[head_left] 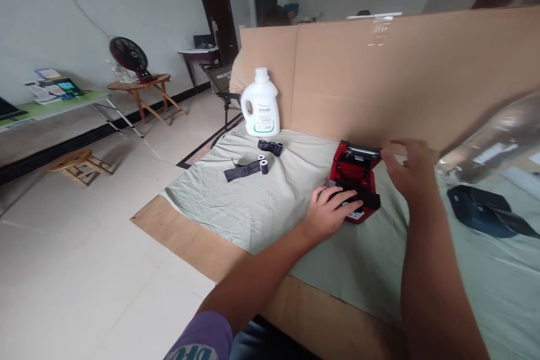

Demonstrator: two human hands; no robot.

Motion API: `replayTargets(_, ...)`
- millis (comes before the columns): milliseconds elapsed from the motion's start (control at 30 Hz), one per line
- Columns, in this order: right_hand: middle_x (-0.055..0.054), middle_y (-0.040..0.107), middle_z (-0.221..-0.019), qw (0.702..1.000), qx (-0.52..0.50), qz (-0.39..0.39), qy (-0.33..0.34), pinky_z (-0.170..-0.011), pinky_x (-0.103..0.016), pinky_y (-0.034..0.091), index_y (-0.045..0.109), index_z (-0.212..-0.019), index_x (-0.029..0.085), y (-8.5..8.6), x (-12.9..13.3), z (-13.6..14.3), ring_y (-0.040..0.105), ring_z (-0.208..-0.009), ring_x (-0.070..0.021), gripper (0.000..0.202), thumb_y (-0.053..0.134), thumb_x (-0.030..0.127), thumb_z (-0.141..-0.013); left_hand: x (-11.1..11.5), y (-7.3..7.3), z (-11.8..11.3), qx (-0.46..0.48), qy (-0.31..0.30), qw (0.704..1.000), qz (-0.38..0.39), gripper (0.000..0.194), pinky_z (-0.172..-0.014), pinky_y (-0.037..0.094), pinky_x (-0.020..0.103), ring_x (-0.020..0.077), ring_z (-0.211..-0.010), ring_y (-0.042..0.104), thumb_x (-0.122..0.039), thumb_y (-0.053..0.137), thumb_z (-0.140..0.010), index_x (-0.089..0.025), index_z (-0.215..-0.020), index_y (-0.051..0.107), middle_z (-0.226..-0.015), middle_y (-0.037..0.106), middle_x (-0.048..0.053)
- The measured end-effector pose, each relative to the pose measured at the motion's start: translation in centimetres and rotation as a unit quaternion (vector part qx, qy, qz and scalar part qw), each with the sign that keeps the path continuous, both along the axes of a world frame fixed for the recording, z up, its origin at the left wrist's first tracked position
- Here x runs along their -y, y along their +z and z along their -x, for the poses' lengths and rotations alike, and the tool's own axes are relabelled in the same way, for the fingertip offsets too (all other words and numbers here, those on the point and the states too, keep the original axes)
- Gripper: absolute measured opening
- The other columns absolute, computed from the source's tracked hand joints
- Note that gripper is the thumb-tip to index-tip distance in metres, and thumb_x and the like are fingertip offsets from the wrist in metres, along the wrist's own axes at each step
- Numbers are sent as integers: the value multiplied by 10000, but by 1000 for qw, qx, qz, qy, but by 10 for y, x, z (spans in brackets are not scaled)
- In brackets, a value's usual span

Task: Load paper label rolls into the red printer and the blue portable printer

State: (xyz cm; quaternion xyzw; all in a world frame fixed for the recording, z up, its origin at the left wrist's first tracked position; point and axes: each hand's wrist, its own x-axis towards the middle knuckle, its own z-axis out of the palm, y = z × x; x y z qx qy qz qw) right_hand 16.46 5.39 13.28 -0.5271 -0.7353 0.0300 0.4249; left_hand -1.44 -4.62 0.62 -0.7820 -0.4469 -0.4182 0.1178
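A small red and black device (356, 180), its lid raised, stands on the pale green cloth (270, 202). My left hand (331, 211) lies on the near black part of the device, its fingers spread. At the device's right side is my right hand (409, 166), the fingertips by the raised lid's edge and slightly blurred; whether they touch it is unclear. Black ribbon-like rolls (248, 169) and another dark roll (270, 147) lie on the cloth to the left.
A white jug (261, 106) stands at the back before a cardboard panel (337, 73). At the right are a dark blue device (483, 208) and a clear plastic-wrapped bundle (498, 138). Stools, a fan (129, 55) and a green table (54, 106) stand further left.
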Motion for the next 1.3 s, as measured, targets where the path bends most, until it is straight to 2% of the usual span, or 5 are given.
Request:
replayTargets(233,-165,637,-1291,998,0,51,31,-1003,-503,469,603,-1301,170,-21,-11,3,608,-1144,-304,481,527,389,-880,2,-3,-3,7,18,998,-61,416,-974,387,370,199,-1047,573,-174,505,-981,-410,-1274,682,-1090,686,39)
replayTargets(533,-64,681,-969,973,87,176,125,-759,-335,503,726,-734,197,7,17,-10,613,-759,-178,178,570,266,-785,1,-5,-2,-31,7,998,-54,456,-829,459,276,152,-928,596,-152,378,-1030,-336,-1360,632,-1036,656,64)
replayTargets(733,-27,724,-758,926,92,348,113,-662,-300,484,780,-866,205,16,30,-17,658,-692,-192,238,581,329,-829,3,1,1,-37,27,997,-57,404,-825,468,290,159,-912,618,-211,468,-1015,-356,-1360,620,-1104,691,50)
replayTargets(933,-12,731,-730,927,122,343,91,-655,-285,461,787,-889,218,21,38,-13,662,-658,-186,309,555,422,-886,-6,13,18,18,69,996,57,682,-932,492,366,250,-1047,604,-521,612,-923,-249,-1525,445,-1376,635,91)
replayTargets(1300,-104,739,-873,930,181,318,15,-676,-296,418,715,-800,191,10,61,0,646,-789,-218,459,389,447,-997,-9,21,19,65,56,987,136,835,-977,491,386,263,-1077,639,-490,681,-852,-259,-1579,344,-1188,695,71)
